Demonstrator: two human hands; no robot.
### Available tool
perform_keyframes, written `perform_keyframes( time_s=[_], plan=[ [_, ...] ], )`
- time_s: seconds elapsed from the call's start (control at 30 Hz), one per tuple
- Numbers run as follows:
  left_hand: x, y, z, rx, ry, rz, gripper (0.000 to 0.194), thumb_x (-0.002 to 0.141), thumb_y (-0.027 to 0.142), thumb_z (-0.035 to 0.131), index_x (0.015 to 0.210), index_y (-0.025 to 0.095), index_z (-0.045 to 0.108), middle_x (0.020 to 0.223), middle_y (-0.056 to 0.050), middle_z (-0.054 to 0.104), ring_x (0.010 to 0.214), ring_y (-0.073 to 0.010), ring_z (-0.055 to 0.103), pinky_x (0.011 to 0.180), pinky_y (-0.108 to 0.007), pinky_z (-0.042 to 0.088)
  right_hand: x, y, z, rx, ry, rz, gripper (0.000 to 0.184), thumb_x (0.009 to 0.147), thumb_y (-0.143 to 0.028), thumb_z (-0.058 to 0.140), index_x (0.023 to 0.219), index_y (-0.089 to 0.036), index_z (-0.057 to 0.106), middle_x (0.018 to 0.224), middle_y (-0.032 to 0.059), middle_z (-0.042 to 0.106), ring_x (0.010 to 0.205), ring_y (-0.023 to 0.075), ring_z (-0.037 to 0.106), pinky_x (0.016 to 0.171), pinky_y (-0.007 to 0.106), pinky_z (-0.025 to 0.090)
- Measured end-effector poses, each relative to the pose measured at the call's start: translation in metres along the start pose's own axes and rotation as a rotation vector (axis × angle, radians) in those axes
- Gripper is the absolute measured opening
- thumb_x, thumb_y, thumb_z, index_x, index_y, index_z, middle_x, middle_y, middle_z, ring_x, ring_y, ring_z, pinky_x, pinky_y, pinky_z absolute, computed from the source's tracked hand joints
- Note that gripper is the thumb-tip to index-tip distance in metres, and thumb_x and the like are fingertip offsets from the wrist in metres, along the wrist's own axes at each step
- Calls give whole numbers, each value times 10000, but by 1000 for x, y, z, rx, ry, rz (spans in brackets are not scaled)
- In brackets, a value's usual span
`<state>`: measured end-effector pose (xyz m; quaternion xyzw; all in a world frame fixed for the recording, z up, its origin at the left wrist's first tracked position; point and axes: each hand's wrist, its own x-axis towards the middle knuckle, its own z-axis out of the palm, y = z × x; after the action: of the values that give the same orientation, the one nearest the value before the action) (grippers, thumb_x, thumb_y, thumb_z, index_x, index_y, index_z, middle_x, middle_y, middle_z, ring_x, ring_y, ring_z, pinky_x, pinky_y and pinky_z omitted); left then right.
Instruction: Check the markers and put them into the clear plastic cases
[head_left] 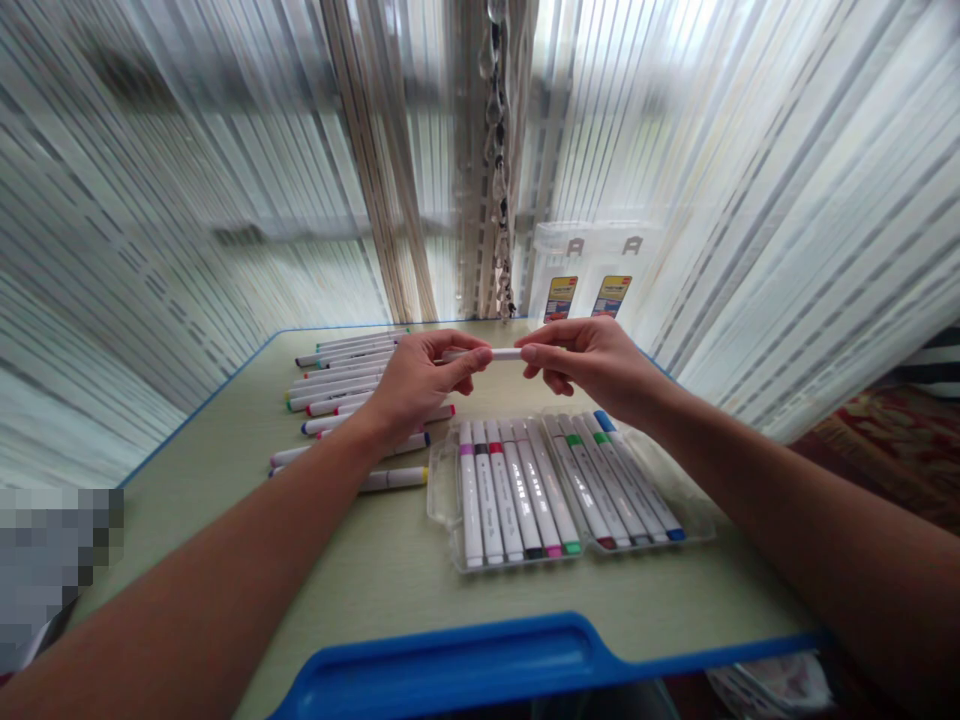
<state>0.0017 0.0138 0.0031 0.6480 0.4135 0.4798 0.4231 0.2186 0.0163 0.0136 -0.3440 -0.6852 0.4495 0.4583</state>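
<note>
A white marker (505, 354) is held level above the far half of the table, one end in each hand. My left hand (433, 375) pinches its left end between thumb and fingers. At the other end, my right hand (589, 357) has its thumb and index finger closed on it; the fingers cover both tips. Below the hands lies an open clear plastic case (444, 500) with two compartments. Several white markers (510, 500) with coloured caps stand side by side in its left compartment, and more markers (611, 490) fill part of the right one.
Loose markers (337, 385) lie in a spread row on the table's left, partly behind my left forearm. A clear case (592, 250) with two yellow labels stands at the far edge, before string curtains (262, 150). The pale table (390, 580) has a blue rim (450, 655).
</note>
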Motion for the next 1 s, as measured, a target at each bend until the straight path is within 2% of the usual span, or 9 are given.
perform_keyframes(
  time_s=[0.33,0.63,0.8,1.0],
  plan=[
    [4,-3,-5,-81,27,-17,413,697,511,840,846,141,731,736,-15,657,539,-74,565,529,-214,475,1,-1,-2,231,32,45,235,810,-321,773,929,-119,775,736,72,750,444,75,530,400,222,374],
    [5,-4,-6,-122,32,-55,355,738,488,817,799,154,714,712,-10,649,525,-70,563,519,-205,468,2,1,-3,268,46,46,242,846,-360,735,943,-140,763,795,83,769,455,90,575,408,231,402],
    [6,-6,-7,-181,55,-67,316,751,439,815,838,152,718,746,-12,668,513,-65,567,514,-207,472,5,1,-5,251,134,55,244,844,-379,727,923,-149,744,779,74,758,465,97,573,408,236,405],
    [6,-3,-7,-255,64,-86,216,812,326,770,915,139,735,791,-32,704,518,-71,586,522,-213,476,8,1,-8,298,255,79,158,857,-299,682,841,-147,721,717,62,733,443,88,540,415,229,412]
  ],
)
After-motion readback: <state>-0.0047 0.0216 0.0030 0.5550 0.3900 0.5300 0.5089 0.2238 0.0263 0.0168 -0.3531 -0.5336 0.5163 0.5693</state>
